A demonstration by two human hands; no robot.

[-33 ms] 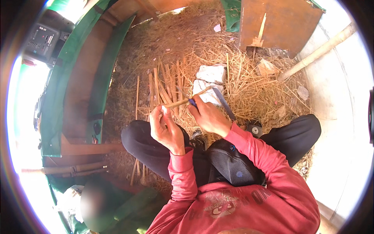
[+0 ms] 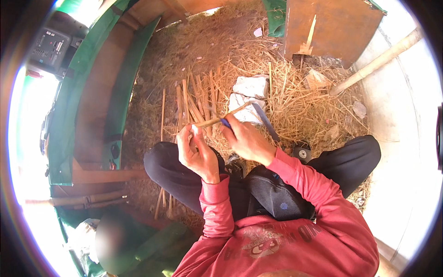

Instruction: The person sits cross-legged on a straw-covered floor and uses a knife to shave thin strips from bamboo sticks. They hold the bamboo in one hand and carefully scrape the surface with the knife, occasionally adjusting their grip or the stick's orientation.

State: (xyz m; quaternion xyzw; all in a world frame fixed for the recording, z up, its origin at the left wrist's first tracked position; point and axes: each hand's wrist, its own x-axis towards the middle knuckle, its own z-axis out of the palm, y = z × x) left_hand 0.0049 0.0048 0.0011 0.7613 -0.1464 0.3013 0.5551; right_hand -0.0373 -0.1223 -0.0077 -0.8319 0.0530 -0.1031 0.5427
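A thin, yellowish wooden stick (image 2: 208, 123) slants up and to the right in front of me. Its near end is pinched between the thumb and fingers of my left hand (image 2: 198, 154). My right hand (image 2: 249, 141) is closed round the blue handle of a small knife (image 2: 225, 123), held against the stick. The knife's blade is thin and blurred, pointing up and left. Beyond my right hand, a long dark grey blade (image 2: 265, 122) slants from the pale blocks down to the straw; its handle cannot be made out.
Two whitish blocks (image 2: 250, 87) lie on the straw-covered ground (image 2: 295, 101). Several cut sticks (image 2: 184, 104) lie in a row to their left. A brown board (image 2: 330, 32) stands at the back right, near a bamboo pole (image 2: 378, 62). My crossed legs (image 2: 350, 154) frame the work area.
My right hand and the knife have shifted very slightly left and down along the stick. My left hand stays in place.
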